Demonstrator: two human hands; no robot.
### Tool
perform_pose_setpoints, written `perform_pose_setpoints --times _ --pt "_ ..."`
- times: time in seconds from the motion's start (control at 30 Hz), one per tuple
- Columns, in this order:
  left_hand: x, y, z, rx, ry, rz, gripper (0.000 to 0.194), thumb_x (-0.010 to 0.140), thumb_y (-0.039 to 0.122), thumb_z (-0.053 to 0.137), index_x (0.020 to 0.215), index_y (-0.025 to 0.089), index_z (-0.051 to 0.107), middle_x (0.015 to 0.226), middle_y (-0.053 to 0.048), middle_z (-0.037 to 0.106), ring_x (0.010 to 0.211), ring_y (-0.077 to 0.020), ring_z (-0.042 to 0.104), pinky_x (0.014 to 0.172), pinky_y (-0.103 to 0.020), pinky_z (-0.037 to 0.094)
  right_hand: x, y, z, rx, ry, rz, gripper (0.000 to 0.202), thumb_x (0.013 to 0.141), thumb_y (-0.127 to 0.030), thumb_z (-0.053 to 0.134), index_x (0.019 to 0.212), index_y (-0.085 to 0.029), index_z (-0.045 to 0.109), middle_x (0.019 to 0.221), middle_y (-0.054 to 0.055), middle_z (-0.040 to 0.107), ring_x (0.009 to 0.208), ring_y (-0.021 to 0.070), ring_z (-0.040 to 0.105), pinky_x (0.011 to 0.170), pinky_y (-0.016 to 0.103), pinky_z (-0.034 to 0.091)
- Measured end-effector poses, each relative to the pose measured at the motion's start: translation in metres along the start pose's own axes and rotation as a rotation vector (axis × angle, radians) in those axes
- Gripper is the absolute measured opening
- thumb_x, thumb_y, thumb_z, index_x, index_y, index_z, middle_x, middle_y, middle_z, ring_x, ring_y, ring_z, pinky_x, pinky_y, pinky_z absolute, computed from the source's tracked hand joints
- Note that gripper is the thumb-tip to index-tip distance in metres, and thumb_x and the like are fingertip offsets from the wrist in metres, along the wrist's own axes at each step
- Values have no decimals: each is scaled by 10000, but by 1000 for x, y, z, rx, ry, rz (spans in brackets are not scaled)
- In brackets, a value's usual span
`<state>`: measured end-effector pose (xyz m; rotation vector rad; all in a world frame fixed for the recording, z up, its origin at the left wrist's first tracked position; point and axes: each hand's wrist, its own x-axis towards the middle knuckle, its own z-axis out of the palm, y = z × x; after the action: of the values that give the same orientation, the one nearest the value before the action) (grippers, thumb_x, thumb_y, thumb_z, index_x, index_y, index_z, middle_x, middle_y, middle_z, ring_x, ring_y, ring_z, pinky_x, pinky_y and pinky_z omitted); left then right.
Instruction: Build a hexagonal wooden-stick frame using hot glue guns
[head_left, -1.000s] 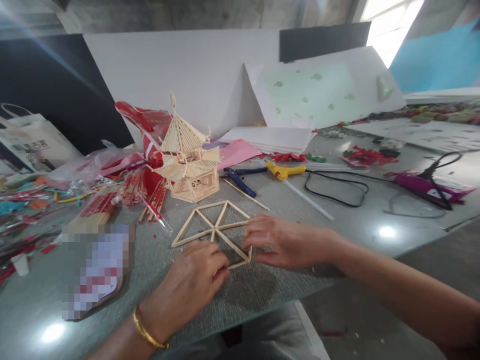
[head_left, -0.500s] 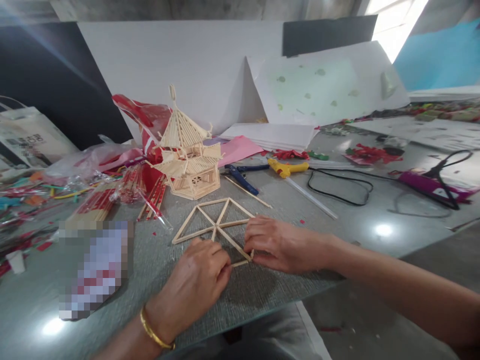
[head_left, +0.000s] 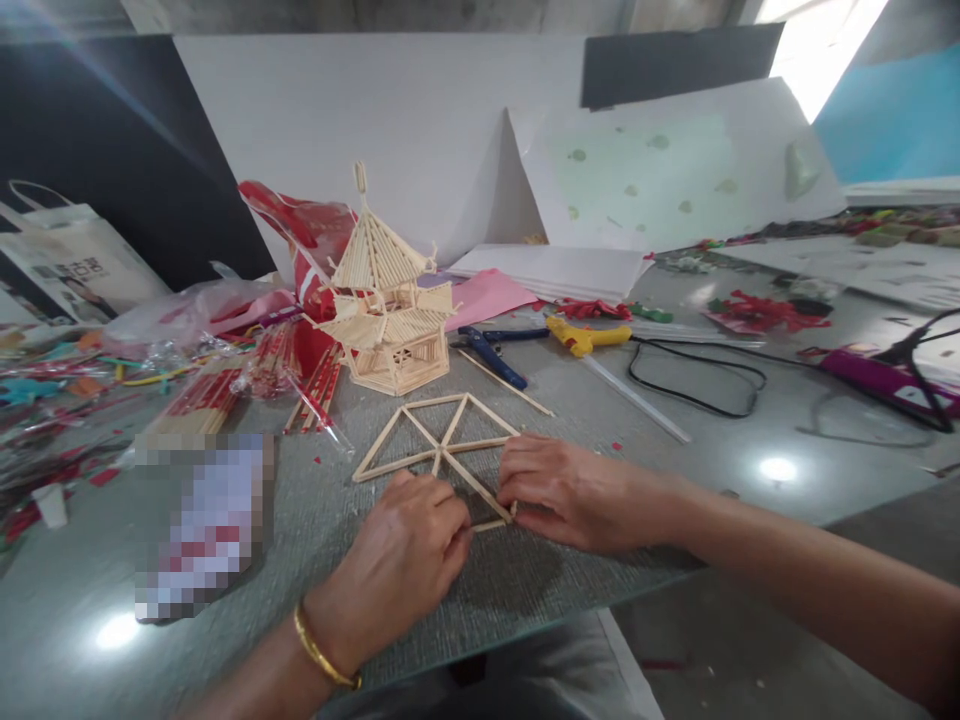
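Note:
A flat hexagonal frame of thin wooden sticks, with spokes meeting at its centre, lies on the table in front of me. My left hand, with a gold bangle at the wrist, is closed over its near left side, the fingertips hidden behind the knuckles. At the near right corner my right hand pinches the frame where a spoke meets the outer sticks. Just behind the frame stands a small pagoda model built of similar sticks.
Behind the frame lie blue-handled pliers, a single stick and a yellow glue gun with a clear glue stick. Bundled sticks and plastic wrappers crowd the left. A purple power strip sits right. The table edge is close.
The whole view has shifted slightly, so everything appears a little further right. Both hands keep their places on the stick frame.

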<state>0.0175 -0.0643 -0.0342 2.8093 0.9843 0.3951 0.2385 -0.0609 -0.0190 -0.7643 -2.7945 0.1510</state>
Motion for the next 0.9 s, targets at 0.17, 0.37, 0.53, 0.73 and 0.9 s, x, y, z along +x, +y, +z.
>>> perform_pose_setpoints --times 0.17,0.37,0.53,0.73,0.9 --pt "0 -1 1 1 -7 14 164 872 140 502 735 169 587 745 -9 601 736 -176 535 731 -366 398 0 2 3 -2 -1 -2 167 872 -172 471 873 -133 633 809 59 603 859 173 513 844 342 424" --pt "0 0 0 25 -16 23 171 876 141 498 734 170 589 746 -13 602 741 -182 539 734 -369 399 -1 1 4 8 15 -5 157 864 -169 476 854 -135 629 805 59 598 859 171 512 845 338 426" --pt "0 0 2 29 -5 31 181 880 140 489 742 174 601 747 -15 608 742 -180 545 735 -366 402 -1 0 1 16 17 -2 153 867 -174 479 869 -139 628 811 61 602 860 173 514 840 340 426" --pt "-1 -4 -13 -17 39 19 176 916 230 495 827 193 643 800 -10 639 786 -184 566 756 -363 405 -3 0 -2 24 -23 20 142 867 -177 494 917 -151 624 868 55 602 894 172 510 862 340 406" --pt "-10 -18 -47 -107 187 -121 171 908 314 514 914 223 659 863 2 658 811 -148 587 754 -284 417 -5 0 -3 38 -41 26 131 851 -172 511 930 -155 613 888 56 593 922 181 509 876 348 393"
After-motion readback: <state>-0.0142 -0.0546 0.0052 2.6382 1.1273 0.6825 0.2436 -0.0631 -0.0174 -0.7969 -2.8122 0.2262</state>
